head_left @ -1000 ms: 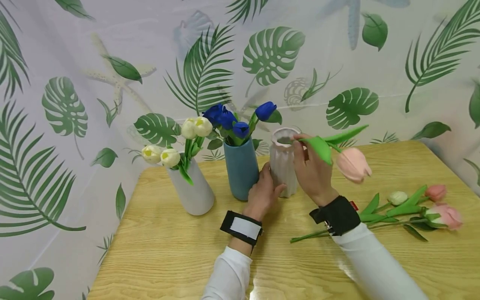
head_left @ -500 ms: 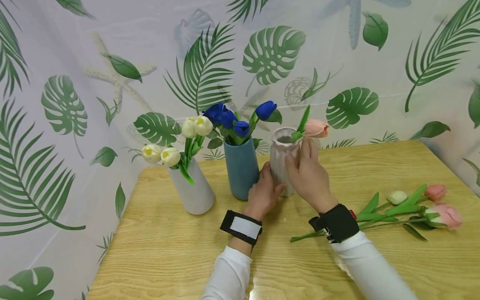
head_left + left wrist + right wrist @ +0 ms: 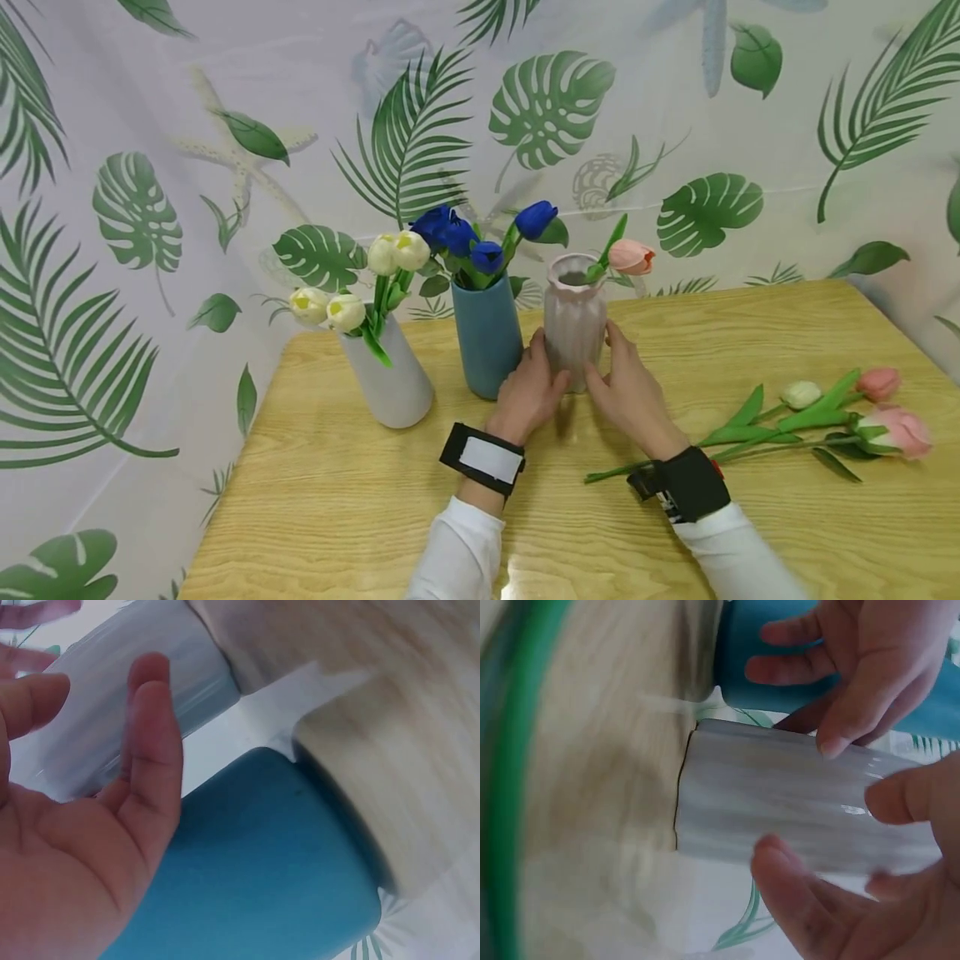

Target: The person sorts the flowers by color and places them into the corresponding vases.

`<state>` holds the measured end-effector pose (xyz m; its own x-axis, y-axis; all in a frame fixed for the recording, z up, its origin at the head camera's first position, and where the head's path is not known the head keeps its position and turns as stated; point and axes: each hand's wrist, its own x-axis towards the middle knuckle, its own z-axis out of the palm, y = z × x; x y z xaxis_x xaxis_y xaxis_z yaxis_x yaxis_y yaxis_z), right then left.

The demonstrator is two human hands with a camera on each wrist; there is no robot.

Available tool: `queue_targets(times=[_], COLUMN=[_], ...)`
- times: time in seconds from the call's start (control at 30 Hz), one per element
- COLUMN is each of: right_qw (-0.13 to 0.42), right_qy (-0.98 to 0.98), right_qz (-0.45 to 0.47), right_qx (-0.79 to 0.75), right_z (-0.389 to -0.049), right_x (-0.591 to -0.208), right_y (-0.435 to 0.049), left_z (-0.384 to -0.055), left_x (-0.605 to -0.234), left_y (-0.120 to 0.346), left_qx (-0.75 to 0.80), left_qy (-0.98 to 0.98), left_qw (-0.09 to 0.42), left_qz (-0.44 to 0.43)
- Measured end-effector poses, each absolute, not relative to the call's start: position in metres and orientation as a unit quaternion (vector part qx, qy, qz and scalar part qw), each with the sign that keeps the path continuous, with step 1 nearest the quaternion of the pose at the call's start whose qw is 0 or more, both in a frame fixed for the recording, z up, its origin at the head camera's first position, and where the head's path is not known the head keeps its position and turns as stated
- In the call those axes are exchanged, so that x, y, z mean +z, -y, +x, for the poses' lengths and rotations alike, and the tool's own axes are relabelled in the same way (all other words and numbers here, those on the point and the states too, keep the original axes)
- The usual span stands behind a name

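A pale pinkish ribbed vase (image 3: 573, 329) stands upright with a pink tulip (image 3: 632, 257) leaning from the right of its mouth. My left hand (image 3: 528, 387) holds this vase low on its left side, thumb at the front, fingers in the gap beside the blue vase (image 3: 487, 342). At the vase's right side is my right hand (image 3: 633, 396), fingers loosely bent and no stem in them. In the right wrist view its thumb and fingertips lie over the ribbed vase (image 3: 780, 787); whether they press it is unclear. The left wrist view shows my left hand (image 3: 82, 832) beside the blue vase (image 3: 262, 862).
Blue tulips (image 3: 487, 257) fill the blue vase. A white vase (image 3: 390, 375) with cream tulips (image 3: 346, 312) stands on the left. Loose flowers, among them a pink rose (image 3: 900, 432) and a white tulip (image 3: 801, 394), lie on the wooden table (image 3: 337, 517) at right.
My right hand put the pink tulip into the ribbed vase, let go of it and came down to the vase's right side. My left hand stayed in place.
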<state>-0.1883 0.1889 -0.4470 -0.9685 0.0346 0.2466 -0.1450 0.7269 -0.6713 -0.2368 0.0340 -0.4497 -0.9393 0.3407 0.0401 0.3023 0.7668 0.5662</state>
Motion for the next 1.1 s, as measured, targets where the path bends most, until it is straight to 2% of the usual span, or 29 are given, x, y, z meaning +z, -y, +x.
queue_targets(times=[0.13,0.63,0.9,1.1], right_qw=[0.087,0.042,-0.094,-0.145], right_qy=[0.918,0.94,0.955,0.959], right_qz=[0.046,0.107,0.123,0.112], right_qx=[0.384,0.32,0.254,0.217], right_z=[-0.183,-0.167,-0.152,-0.143], right_x=[-0.445,-0.42,-0.405,-0.406], right_y=[-0.194,-0.215,-0.227,-0.235], left_z=[-0.233,-0.218,-0.219,-0.219], left_x=[-0.446,-0.426,-0.424,-0.425], left_y=[-0.027,-0.016,-0.012,-0.012], left_qx=[0.297,0.281,0.273,0.272], left_qy=[-0.937,-0.934,-0.934,-0.932], left_qw=[0.038,0.03,0.025,0.029], left_qz=[0.181,0.219,0.228,0.236])
